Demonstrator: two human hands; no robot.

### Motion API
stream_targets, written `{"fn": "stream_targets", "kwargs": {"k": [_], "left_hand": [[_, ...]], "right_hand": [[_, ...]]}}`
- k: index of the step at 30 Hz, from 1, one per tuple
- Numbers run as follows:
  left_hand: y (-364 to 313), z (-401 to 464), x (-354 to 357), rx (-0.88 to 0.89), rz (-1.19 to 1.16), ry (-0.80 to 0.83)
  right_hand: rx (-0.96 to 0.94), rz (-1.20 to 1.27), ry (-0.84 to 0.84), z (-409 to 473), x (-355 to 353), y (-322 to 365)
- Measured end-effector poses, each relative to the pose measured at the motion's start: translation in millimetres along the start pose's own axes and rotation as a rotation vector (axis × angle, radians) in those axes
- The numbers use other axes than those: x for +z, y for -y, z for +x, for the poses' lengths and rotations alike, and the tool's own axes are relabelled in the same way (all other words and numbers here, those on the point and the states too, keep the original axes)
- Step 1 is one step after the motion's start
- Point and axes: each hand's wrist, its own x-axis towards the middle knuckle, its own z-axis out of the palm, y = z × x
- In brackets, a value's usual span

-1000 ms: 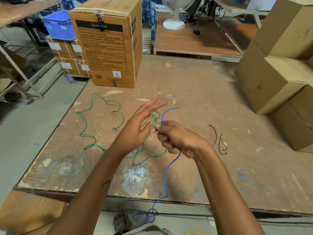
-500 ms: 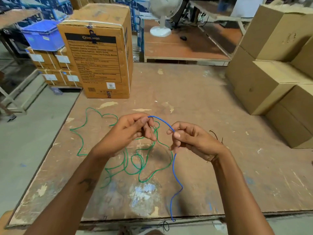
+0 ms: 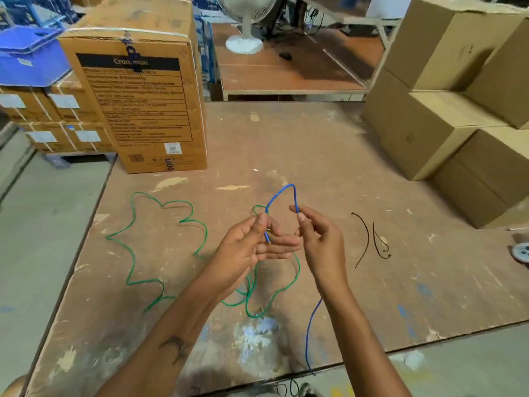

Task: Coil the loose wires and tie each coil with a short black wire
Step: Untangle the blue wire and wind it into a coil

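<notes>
Both hands hold a blue wire (image 3: 282, 193) above the middle of the worn wooden table (image 3: 315, 156). My left hand (image 3: 252, 247) pinches the wire's end between thumb and fingers. My right hand (image 3: 320, 239) pinches it a short way along, so a small arch of blue wire stands up between them. The rest of the blue wire hangs down past my right wrist and over the table's front edge. A long loose green wire (image 3: 160, 242) sprawls on the table to the left and under my hands. Two short black wires (image 3: 372, 239) lie to the right.
A tall printed cardboard box (image 3: 137, 90) stands at the table's back left. Plain cardboard boxes (image 3: 446, 116) are stacked along the right side. A small round grey object (image 3: 521, 252) sits at the right edge. Beyond the table are a low platform with a white fan base (image 3: 243, 44) and a blue crate (image 3: 31, 61).
The left hand has closed on the blue wire's end. Both hands have bent the wire into a taller, narrower arch between them, and more blue wire has been drawn up from below the table edge.
</notes>
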Motion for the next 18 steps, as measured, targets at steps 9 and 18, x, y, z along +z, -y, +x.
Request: {"fn": "stream_targets", "kwargs": {"k": [9,18], "left_hand": [[-14.0,30.9,31.4,0.241,-0.217,-0.293],[-16.1,77.2,26.5,0.385,-0.101,-0.463]], "right_hand": [[-0.189,-0.317,0.675,-0.6,2.9,-35.7],[-0.219,-0.161,0.548,-46.6,-40.2,-53.3]]}}
